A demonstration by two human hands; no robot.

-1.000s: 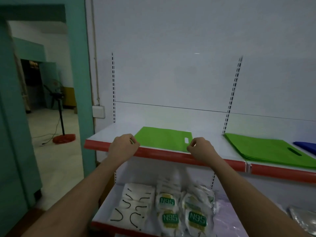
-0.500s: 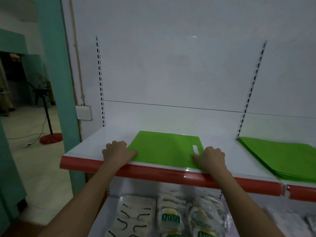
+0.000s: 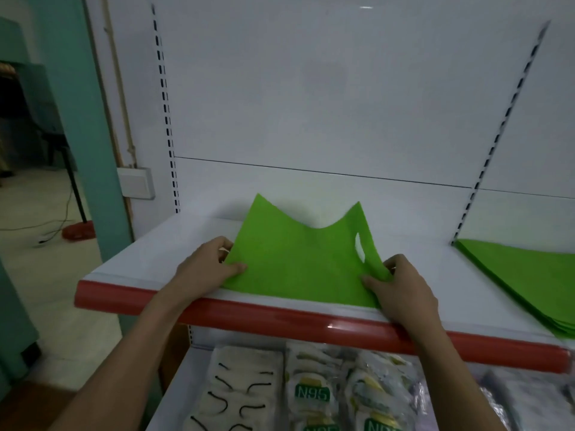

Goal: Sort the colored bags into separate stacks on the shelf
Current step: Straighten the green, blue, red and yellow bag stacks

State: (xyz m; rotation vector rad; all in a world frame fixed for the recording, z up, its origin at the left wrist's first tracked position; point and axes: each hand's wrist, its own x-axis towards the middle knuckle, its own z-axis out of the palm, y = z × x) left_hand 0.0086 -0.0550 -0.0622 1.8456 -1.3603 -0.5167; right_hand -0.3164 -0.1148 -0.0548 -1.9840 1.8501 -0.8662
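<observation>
A green bag (image 3: 298, 259) with an oval handle slot lies on the white shelf (image 3: 149, 259) near its red front edge. Its far corners stand up off the shelf and its far edge sags between them. My left hand (image 3: 205, 269) pinches the bag's left edge, thumb on top. My right hand (image 3: 395, 284) pinches the right edge beside the handle slot. A stack of several green bags (image 3: 522, 275) lies flat on the adjoining shelf section to the right.
The lower shelf holds packs of N95 masks (image 3: 314, 396) and white masks with black loops (image 3: 239, 396). White back panels with slotted uprights (image 3: 166, 119) rise behind the shelf. A teal doorframe (image 3: 90, 150) and an open doorway stand to the left.
The bag lay flat under both hands; now both hands pinch its side edges and its far corners have lifted. The camera has moved closer to the shelf.
</observation>
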